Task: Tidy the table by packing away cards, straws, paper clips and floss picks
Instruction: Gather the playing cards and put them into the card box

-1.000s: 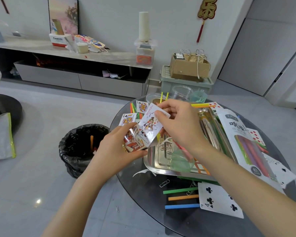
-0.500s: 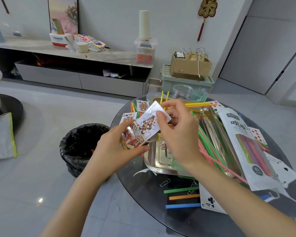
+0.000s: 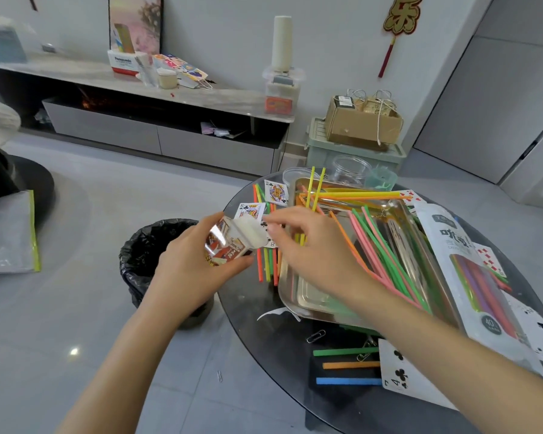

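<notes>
Left grip (image 3: pixel 185 270) holds card box (image 3: pixel 229 245); steel tray (image 3: pixel 308 296) holds straws (image 3: pixel 386 255).

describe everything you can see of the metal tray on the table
The metal tray is a shiny, steel-looking rectangle with rounded corners and a raised rim, sitting flat on the dark glass table. Its near-left part is bare and reflective. Loose straws in pink, green, orange and yellow lie across it, several overhanging the rim. The straw packet covers its right edge, and the right forearm passes above its near side, hiding part of it.
</notes>
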`<action>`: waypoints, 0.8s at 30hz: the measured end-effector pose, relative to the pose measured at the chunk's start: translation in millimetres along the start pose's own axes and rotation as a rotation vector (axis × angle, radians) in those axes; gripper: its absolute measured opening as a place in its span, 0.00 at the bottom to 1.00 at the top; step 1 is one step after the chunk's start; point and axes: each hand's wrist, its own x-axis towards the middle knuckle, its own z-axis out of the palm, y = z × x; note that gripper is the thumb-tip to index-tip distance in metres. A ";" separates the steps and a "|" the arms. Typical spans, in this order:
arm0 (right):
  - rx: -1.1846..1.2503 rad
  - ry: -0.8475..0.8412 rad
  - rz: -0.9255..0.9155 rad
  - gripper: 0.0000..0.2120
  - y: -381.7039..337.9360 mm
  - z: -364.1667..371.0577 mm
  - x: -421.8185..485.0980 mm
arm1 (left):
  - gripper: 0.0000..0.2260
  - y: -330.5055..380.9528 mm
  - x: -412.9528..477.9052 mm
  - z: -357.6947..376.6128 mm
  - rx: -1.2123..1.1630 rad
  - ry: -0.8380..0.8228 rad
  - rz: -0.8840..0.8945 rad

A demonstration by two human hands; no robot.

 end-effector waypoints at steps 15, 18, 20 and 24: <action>-0.621 -0.616 0.116 0.49 55.5 51.4 143.3 | 0.32 -26.6 48.6 2.6 0.216 0.040 -0.086; -0.650 -0.635 0.105 0.46 59.6 56.4 151.1 | 0.31 -27.8 52.8 3.4 0.206 0.037 -0.100; -0.659 -0.629 0.081 0.45 61.3 58.3 154.5 | 0.30 -29.1 54.6 3.4 0.197 0.036 -0.104; -0.637 -0.621 0.078 0.47 61.6 59.5 154.5 | 0.30 -30.7 55.6 3.2 0.180 0.045 -0.098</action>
